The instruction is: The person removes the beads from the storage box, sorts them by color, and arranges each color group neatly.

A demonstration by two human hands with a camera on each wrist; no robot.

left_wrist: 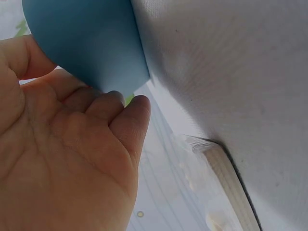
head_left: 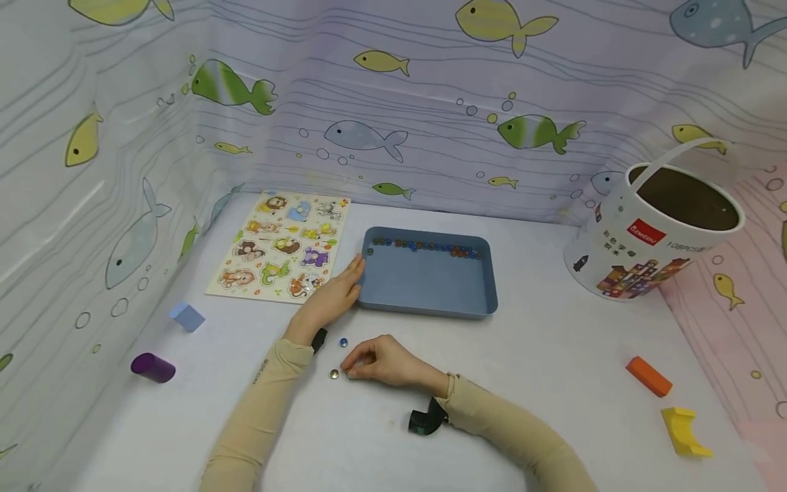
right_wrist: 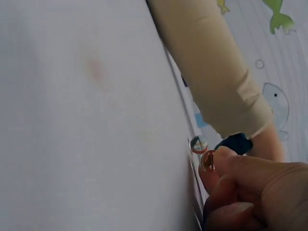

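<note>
My left hand (head_left: 332, 298) rests its extended fingers along the left wall of a shallow blue-grey tray (head_left: 424, 287). In the left wrist view the palm shows below the tray's rounded corner (left_wrist: 101, 53). A row of coloured glass marbles (head_left: 430, 247) lines the tray's far side. My right hand (head_left: 387, 362) pinches a clear marble with an orange swirl (right_wrist: 208, 161) between thumb and index finger, low over the table. Just beyond its fingertips lies another marble (head_left: 335, 374), and a blue marble (head_left: 343, 342) sits between the two hands.
Left of the tray lies an animal puzzle board (head_left: 277, 263). Nearer the left edge are a blue block (head_left: 187, 317) and a purple cylinder (head_left: 153, 367). At the right stand a white bucket (head_left: 645, 232), an orange block (head_left: 649, 376) and a yellow arch block (head_left: 685, 432). Fish-patterned curtains surround the table.
</note>
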